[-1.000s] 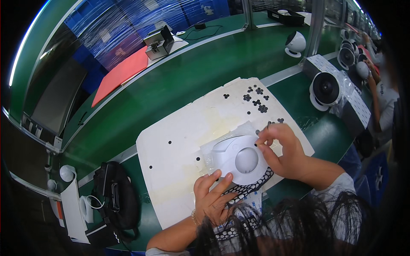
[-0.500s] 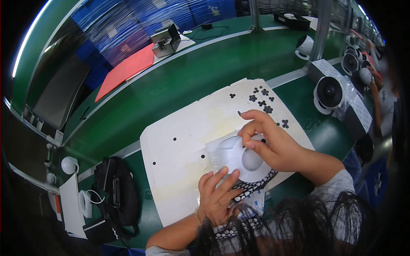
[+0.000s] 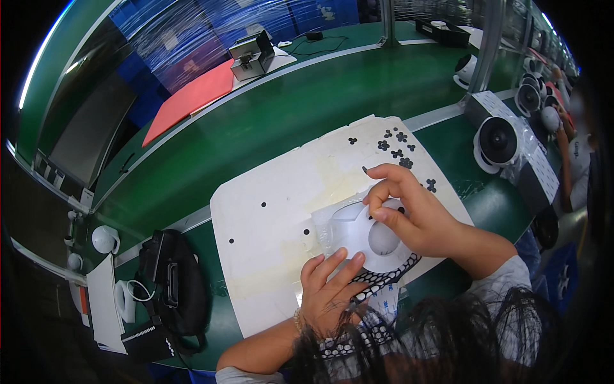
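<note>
A white rounded plastic part (image 3: 348, 233) with a grey-white dome (image 3: 384, 240) lies on a clear plastic bag on a pale board. My left hand (image 3: 329, 291) rests on its near left edge, fingers spread and stretched. Over the dome, my right hand (image 3: 419, 214) is closed in a pinch, one finger raised with a dark tip. A dark speck shows by the thumb tip, too small to name. Another dark spot sits on the part beside that hand. Along the part's near edge runs a black-and-white patterned strip (image 3: 400, 272).
Several black dots and clustered pads (image 3: 401, 137) lie on the pale board (image 3: 256, 275). A black bag (image 3: 173, 281) sits at left. At right are a white-and-black fan-like unit (image 3: 497, 142) and a long box (image 3: 540, 173); a co-worker is beyond. A metal case (image 3: 251, 64) stands behind.
The view has shifted slightly, and the surroundings appear a little displaced. Both hands keep almost the same pose on and over the white part.
</note>
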### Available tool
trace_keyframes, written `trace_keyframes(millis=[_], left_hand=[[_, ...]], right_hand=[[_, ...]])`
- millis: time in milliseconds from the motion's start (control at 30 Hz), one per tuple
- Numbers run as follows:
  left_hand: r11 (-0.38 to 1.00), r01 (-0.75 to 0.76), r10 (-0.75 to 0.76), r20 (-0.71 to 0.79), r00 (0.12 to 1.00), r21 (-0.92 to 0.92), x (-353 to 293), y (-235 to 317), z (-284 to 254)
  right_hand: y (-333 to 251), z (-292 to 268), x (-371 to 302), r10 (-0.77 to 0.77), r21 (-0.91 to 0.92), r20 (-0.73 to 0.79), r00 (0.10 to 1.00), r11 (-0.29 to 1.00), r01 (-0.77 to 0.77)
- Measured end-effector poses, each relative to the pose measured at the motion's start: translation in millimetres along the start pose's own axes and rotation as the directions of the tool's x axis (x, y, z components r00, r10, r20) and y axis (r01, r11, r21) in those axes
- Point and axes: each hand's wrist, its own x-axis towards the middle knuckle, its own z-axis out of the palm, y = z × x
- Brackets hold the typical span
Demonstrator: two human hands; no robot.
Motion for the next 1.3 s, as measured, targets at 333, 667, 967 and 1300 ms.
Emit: trace_keyframes(millis=[333, 667, 967, 1300], left_hand=[[0.999, -0.027, 0.027, -0.001, 1.000, 0.024, -2, -5, 4], [0.998, -0.058, 0.059, -0.004, 0.998, 0.029, -3, -10, 7], [0.998, -0.062, 0.062, -0.016, 0.998, 0.032, -4, -11, 9], [0.999, -0.035, 0.035, -0.039, 0.999, 0.012, 0, -8, 9]], right_hand=[[-18, -2, -19, -0.301, -0.706, 0.015, 0.953, 0.672, 0.224], [-18, 11, -30, -0.119, -0.414, 0.093, 0.989, 0.898, 0.147], [-19, 12, -29, -0.071, -0.453, 0.143, 0.987, 0.882, 0.129], [-15, 14, -43, -0.254, -0.691, 0.124, 0.959, 0.671, 0.267]])
